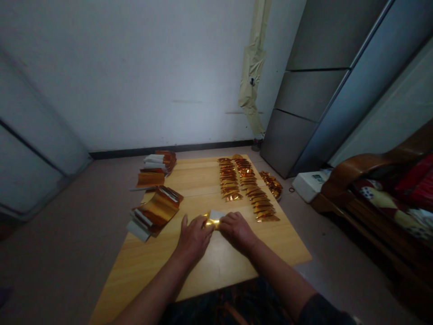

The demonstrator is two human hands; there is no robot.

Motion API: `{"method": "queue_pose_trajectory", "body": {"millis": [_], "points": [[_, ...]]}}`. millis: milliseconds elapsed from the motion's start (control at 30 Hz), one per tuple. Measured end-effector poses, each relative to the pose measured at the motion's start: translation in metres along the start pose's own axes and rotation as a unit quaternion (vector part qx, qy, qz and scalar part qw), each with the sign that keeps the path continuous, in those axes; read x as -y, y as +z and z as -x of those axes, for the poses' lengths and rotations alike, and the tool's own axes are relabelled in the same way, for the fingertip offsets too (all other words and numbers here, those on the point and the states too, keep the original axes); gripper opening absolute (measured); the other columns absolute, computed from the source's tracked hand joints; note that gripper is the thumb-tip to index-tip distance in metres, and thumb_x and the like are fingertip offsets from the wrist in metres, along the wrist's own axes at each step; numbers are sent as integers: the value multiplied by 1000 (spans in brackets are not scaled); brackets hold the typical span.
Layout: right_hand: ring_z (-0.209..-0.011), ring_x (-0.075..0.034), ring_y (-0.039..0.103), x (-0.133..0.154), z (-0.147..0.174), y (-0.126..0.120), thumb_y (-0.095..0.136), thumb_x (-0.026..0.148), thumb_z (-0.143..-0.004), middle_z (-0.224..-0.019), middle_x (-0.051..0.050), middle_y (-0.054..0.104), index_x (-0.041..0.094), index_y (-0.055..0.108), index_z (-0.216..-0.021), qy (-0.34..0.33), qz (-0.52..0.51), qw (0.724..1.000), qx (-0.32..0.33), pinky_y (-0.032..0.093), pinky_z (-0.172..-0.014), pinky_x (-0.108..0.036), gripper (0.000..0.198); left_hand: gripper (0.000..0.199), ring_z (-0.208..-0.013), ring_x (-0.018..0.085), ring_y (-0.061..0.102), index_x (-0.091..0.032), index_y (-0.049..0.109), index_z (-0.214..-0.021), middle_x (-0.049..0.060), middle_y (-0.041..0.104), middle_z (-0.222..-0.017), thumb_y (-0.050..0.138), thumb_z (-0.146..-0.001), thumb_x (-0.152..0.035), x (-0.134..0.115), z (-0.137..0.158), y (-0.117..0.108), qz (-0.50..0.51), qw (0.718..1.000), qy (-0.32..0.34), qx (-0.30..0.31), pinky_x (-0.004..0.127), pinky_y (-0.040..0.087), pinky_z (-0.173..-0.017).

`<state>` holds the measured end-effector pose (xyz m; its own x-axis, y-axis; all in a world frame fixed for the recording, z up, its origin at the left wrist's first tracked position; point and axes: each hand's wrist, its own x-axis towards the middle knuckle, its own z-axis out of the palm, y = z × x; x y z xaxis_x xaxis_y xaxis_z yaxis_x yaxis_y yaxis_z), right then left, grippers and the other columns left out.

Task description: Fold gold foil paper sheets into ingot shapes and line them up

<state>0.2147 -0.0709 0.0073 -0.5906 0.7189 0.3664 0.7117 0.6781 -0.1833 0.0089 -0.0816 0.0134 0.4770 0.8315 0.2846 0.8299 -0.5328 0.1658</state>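
Observation:
Between my two hands, low over the wooden table (192, 262), is a sheet of gold foil paper (213, 221) with a whitish patch showing at its far side. My left hand (194, 237) grips its left end, with the thumb and fingers closed on it. At the right end my right hand (237, 230) is closed, its curled fingers pressed on the paper. To the right, folded gold foil pieces (228, 178) lie in overlapping rows. On the left are stacks of flat gold foil paper (160, 207), some with pale undersides turned up.
Beyond the table's right edge, a round container holds more gold pieces (270, 184). A grey refrigerator (301, 95) stands against the wall at the back right. Near it are a white box (308, 186) and a wooden bench (341, 180) with cloths on it.

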Motion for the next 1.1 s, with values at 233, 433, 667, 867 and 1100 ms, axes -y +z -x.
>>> {"method": "queue_pose_trajectory", "body": {"millis": [233, 433, 667, 867, 1100], "points": [[-86, -16, 48, -2, -3, 0, 55, 27, -96, -96, -2, 67, 21, 65, -89, 20, -12, 999, 27, 28, -73, -30, 13, 29, -122, 29, 53, -32, 65, -112, 9, 61, -128, 50, -90, -20, -2, 6, 7, 3, 1000, -19, -3, 70, 21, -105], [-86, -17, 49, -10, -10, 4, 58, 26, -93, -91, -3, 65, 20, 66, -86, 38, -43, 998, 26, 30, -74, -29, 12, 34, -124, 29, 52, -35, 64, -118, 9, 60, -131, 47, -92, -22, 10, 13, 16, 1, 1000, 11, -17, 67, 23, -107], [-79, -14, 50, -19, -17, 2, 63, 15, -84, -79, 0, 59, 20, 69, -77, 83, -181, 980, 3, 35, -72, -25, 11, 39, -127, 29, 49, -36, 61, -123, 10, 57, -135, 45, -92, -18, 13, 13, 13, -12, 999, 26, 19, 67, 26, -105], [-75, -12, 48, -14, -22, -1, 63, 12, -79, -73, 2, 54, 18, 66, -68, 137, -232, 963, 2, 34, -68, -23, 14, 37, -129, 29, 47, -35, 61, -122, 11, 54, -137, 45, -92, -20, 12, 14, 15, -13, 999, 22, 28, 67, 25, -106], [-69, -12, 45, -6, -30, 5, 59, 10, -76, -71, 1, 52, 16, 59, -61, 235, -154, 959, 21, 29, -61, -23, 16, 36, -130, 29, 46, -32, 59, -122, 11, 54, -138, 43, -93, -20, 11, 14, 15, -16, 999, 18, 34, 66, 26, -106]]}}
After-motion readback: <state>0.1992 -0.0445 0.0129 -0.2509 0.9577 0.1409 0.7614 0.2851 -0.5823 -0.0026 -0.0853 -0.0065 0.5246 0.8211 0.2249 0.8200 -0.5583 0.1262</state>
